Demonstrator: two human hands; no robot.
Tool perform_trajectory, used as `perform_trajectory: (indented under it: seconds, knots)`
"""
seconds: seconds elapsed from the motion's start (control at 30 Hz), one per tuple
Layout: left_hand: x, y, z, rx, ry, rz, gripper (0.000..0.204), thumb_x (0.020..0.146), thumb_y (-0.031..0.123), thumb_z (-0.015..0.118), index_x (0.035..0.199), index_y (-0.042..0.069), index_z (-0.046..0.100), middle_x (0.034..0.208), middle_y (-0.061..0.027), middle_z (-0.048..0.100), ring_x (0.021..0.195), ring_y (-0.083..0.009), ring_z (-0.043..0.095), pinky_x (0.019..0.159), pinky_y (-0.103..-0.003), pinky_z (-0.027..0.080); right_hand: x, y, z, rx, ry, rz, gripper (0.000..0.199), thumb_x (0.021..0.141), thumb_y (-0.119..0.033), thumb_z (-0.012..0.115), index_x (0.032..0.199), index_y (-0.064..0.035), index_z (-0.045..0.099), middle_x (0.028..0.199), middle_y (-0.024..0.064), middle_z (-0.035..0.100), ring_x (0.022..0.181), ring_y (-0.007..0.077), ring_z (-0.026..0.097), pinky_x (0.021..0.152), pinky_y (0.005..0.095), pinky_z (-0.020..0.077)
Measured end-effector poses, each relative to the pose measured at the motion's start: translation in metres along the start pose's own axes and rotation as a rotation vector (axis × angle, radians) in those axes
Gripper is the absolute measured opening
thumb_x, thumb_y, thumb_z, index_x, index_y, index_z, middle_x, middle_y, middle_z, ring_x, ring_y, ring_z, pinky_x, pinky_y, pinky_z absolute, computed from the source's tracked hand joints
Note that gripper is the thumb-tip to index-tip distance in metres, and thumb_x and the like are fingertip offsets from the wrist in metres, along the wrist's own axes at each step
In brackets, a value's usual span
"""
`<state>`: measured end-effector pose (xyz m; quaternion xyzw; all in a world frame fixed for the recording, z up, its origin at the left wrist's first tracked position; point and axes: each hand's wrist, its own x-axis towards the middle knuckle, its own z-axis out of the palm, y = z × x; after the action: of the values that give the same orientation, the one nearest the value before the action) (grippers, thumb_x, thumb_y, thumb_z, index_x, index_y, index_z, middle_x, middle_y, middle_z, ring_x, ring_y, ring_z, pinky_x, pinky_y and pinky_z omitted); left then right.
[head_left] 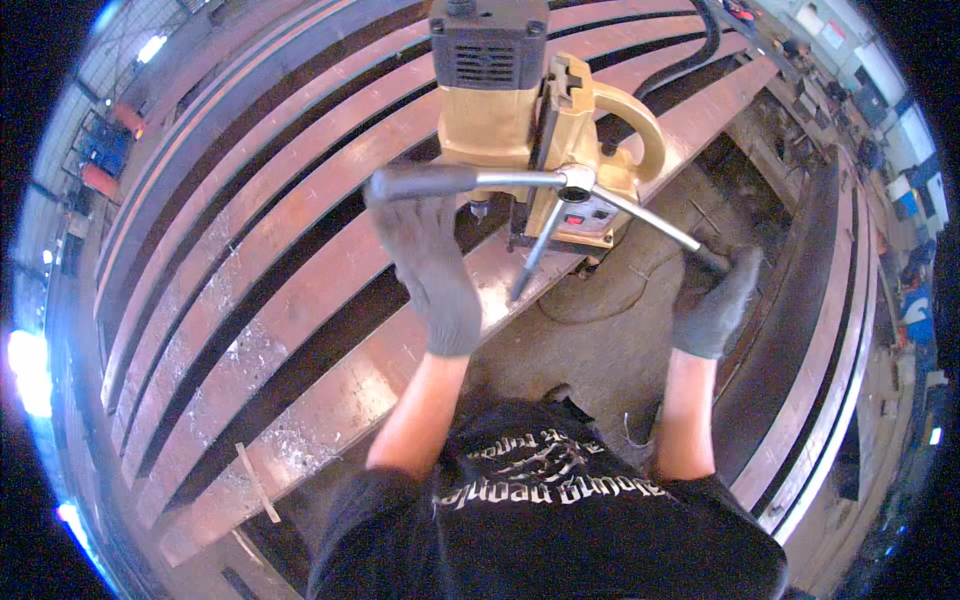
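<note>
A yellow-and-black magnetic drill press (490,120) stands upright on a long flat steel bar (365,390). On its side is a three-spoke feed handle (575,183) with dark grips. My left hand (435,280), in a grey knit glove, reaches up to the left spoke's grip, which covers part of its fingers; they seem closed around it. My right hand (715,305), gloved alike, is closed around the end of the lower right spoke. The third spoke points down between my hands. Below the motor, the drill's tip (478,210) shows just right of my left hand.
Several long steel bars (250,290) lie side by side with dark gaps between them. More bars (810,380) run along the right. A black cable (690,60) loops behind the drill. A thin strip (257,483) lies across the near bar. Red and blue equipment (105,150) stands far left.
</note>
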<state>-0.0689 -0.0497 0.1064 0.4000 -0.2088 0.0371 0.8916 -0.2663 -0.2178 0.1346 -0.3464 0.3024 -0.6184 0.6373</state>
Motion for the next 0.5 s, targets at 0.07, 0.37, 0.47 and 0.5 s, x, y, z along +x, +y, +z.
perform_trajectory:
  seconds: [0.07,0.37,0.47,0.5]
  knots:
    - [0.014,0.006,0.055,0.101,-0.167,0.176,0.059,0.104,0.03,0.057,0.153,0.008,0.031,0.145,-0.0185,0.049,0.129,-0.0316,0.054,0.109,-0.047,0.045,0.021,0.055,-0.063,0.112,-0.06,0.128,0.039,0.107,-0.049,0.055,0.11,-0.0125,0.066,0.094,0.0035,0.069,0.085,0.0196,0.067,0.089,0.0403,0.0566]
    - [-0.109,-0.084,0.201,0.765,-1.302,0.723,0.013,0.086,0.022,0.069,0.085,0.01,0.074,0.07,-0.0139,0.067,0.062,-0.0339,0.069,0.052,-0.05,0.054,-0.106,0.284,-0.056,0.098,-0.83,0.732,0.038,0.109,-0.035,0.055,0.137,-0.0097,0.06,0.129,0.0065,0.064,0.114,0.0202,0.062,0.102,0.0392,0.051]
    - [-0.144,-0.174,0.1,1.223,-1.747,0.604,0.01,0.077,0.015,0.07,0.078,0.009,0.079,0.075,-0.0142,0.076,0.07,-0.031,0.075,0.056,-0.046,0.056,-0.135,0.26,0.01,-0.111,-1.225,1.003,0.042,0.109,-0.039,0.052,0.139,-0.0103,0.059,0.129,0.0066,0.064,0.113,0.02,0.061,0.099,0.0378,0.0509]
    - [-0.141,-0.195,0.046,1.346,-1.784,0.72,0.012,0.078,0.014,0.07,0.079,0.008,0.081,0.076,-0.0146,0.076,0.07,-0.0307,0.075,0.057,-0.048,0.056,-0.144,0.258,0.015,-0.143,-1.267,1.024,0.043,0.109,-0.039,0.052,0.139,-0.0099,0.058,0.13,0.0069,0.063,0.114,0.0198,0.06,0.099,0.0377,0.0501]
